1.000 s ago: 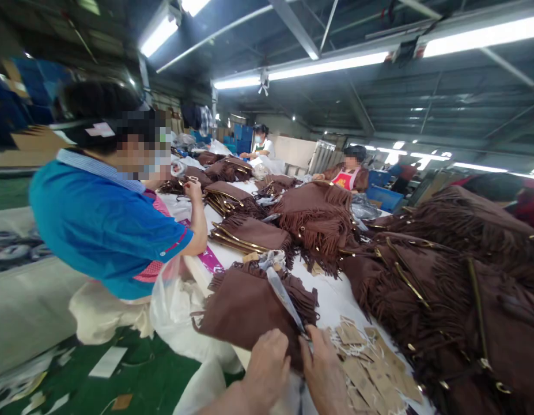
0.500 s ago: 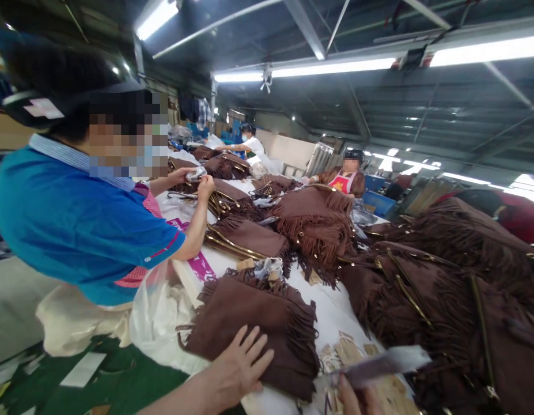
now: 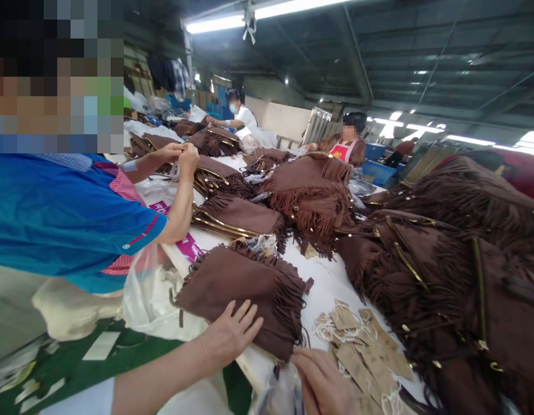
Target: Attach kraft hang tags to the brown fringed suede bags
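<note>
My left hand [image 3: 230, 334] lies flat with fingers spread on the near corner of a brown fringed suede bag [image 3: 245, 288] on the white table [image 3: 331, 282]. My right hand [image 3: 325, 380] is low at the table's front edge, fingers curled against a crumpled clear plastic wrapper [image 3: 277, 395]. Whether it grips the wrapper is hard to see. Just right of that hand lies a heap of brown paper tags with white strings [image 3: 364, 351].
A person in a blue shirt [image 3: 63, 213] stands close on the left, handling something small. Piles of brown fringed bags [image 3: 457, 259] cover the table's right and far side. Two more people work at the far end. A white plastic sack [image 3: 150, 294] hangs at the table's edge.
My right hand has dropped from holding a plastic strip out to the right down to the front edge. The view has shifted left and nearer the person in blue. My left hand stays on the bag.
</note>
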A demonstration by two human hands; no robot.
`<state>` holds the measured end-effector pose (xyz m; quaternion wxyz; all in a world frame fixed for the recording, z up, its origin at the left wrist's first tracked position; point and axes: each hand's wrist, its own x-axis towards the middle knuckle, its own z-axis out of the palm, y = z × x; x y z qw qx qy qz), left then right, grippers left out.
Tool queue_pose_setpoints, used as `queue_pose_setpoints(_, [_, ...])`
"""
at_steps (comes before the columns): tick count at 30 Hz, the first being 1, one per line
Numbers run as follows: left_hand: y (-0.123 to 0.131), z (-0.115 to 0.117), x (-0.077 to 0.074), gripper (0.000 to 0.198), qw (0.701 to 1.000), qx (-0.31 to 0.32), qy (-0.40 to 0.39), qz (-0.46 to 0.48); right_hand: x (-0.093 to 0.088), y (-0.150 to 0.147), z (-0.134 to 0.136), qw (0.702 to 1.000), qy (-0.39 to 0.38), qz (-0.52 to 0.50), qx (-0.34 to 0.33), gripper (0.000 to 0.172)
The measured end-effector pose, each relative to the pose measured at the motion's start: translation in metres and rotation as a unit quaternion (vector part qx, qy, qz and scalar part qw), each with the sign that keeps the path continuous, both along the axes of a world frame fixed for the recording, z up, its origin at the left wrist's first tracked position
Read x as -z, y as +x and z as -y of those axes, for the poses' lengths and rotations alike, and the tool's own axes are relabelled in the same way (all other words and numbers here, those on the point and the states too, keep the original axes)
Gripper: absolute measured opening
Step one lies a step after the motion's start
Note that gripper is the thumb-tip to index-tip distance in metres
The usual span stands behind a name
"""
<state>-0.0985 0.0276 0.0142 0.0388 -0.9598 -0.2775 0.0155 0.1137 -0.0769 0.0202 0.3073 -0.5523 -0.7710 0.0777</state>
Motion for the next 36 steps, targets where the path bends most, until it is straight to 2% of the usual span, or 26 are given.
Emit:
queue_pose_setpoints(1, [0.001,0.001,0.000,0.042,1.000,-0.011,-0.003,-0.001,-0.002,-0.003,-0.012,0.998,-0.014,0.040,-0.038,0.032])
queue_pose_setpoints(3, [0.001,0.001,-0.001,0.043,1.000,-0.020,-0.015,-0.003,-0.002,-0.006,-0.033,0.992,-0.030,0.120,0.004,0.034])
queue_pose_setpoints(4, [0.001,0.002,0.000,0.044,1.000,-0.021,-0.022,-0.004,0.001,-0.003,-0.041,0.984,-0.037,0.165,0.048,0.033])
queue_pose_setpoints(5, [0.000,0.001,0.000,0.045,0.999,-0.020,-0.028,-0.008,0.004,0.002,-0.045,0.971,-0.035,0.203,0.120,0.031])
queue_pose_setpoints(7, [-0.001,0.001,0.002,0.047,0.999,-0.014,-0.035,-0.015,0.011,0.018,-0.047,0.925,-0.012,0.250,0.286,0.032])
queue_pose_setpoints(8, [-0.002,0.001,0.003,0.048,0.999,-0.013,-0.032,-0.016,0.014,0.027,-0.045,0.907,0.003,0.255,0.336,0.034])
queue_pose_setpoints(9, [-0.003,0.000,0.004,0.048,0.999,-0.013,-0.026,-0.015,0.015,0.036,-0.041,0.900,0.020,0.253,0.355,0.036])
queue_pose_setpoints(13, [-0.005,0.000,0.009,0.047,1.000,-0.012,-0.008,0.001,0.010,0.060,-0.014,0.930,0.052,0.208,0.299,0.034])
queue_pose_setpoints(16, [-0.005,-0.001,0.010,0.047,1.000,-0.009,-0.006,0.007,0.010,0.065,0.009,0.935,0.029,0.164,0.311,0.034])
queue_pose_setpoints(20, [-0.005,-0.003,0.008,0.050,1.000,-0.014,-0.007,0.003,0.021,0.065,0.033,0.946,0.003,0.134,0.297,0.037])
queue_pose_setpoints(23, [-0.007,-0.002,0.005,0.060,0.999,-0.027,-0.042,-0.019,0.031,0.061,0.042,0.945,-0.004,0.143,0.294,0.045])
queue_pose_setpoints(26, [-0.008,0.004,0.005,0.070,0.998,-0.036,-0.060,-0.003,0.038,0.063,0.047,0.938,-0.003,0.147,0.314,0.052])
queue_pose_setpoints(29, [-0.004,0.016,0.012,0.070,0.996,-0.024,-0.024,0.086,0.039,0.072,0.044,0.934,-0.023,0.136,0.331,0.044])
queue_pose_setpoints(32, [0.009,0.031,0.019,0.063,0.984,-0.001,0.024,0.177,0.030,0.081,0.033,0.928,-0.093,0.135,0.335,0.033])
queue_pose_setpoints(36, [0.028,0.042,0.021,0.055,0.969,0.027,0.047,0.243,0.016,0.088,0.017,0.918,-0.178,0.103,0.338,0.032])
